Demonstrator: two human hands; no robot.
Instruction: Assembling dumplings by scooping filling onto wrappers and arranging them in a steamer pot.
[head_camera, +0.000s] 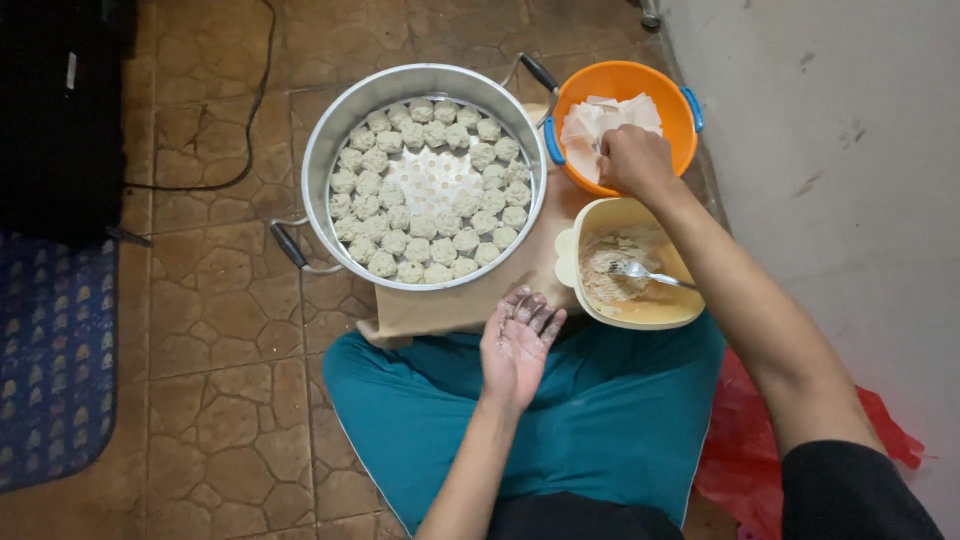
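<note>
My right hand (632, 162) reaches into an orange bowl (668, 92) and pinches the stack of thin white dumpling wrappers (592, 128) inside it. My left hand (517, 344) hovers palm up above my lap, fingers apart, dusted with flour and holding nothing. Between the hands stands a pale yellow bowl (612, 212) of minced filling (612, 262) with a metal fork (645, 273) resting in it. A round metal steamer tray (330, 150) to the left holds several shaped dumplings (420, 245) arranged in rings.
The steamer and bowls rest on a brown paper sheet (450, 305) on a stone-pattern tiled floor. A blue patterned mat (50, 360) lies at left, a black cable (255, 110) behind it, a red plastic bag (735, 450) at right beside the white wall.
</note>
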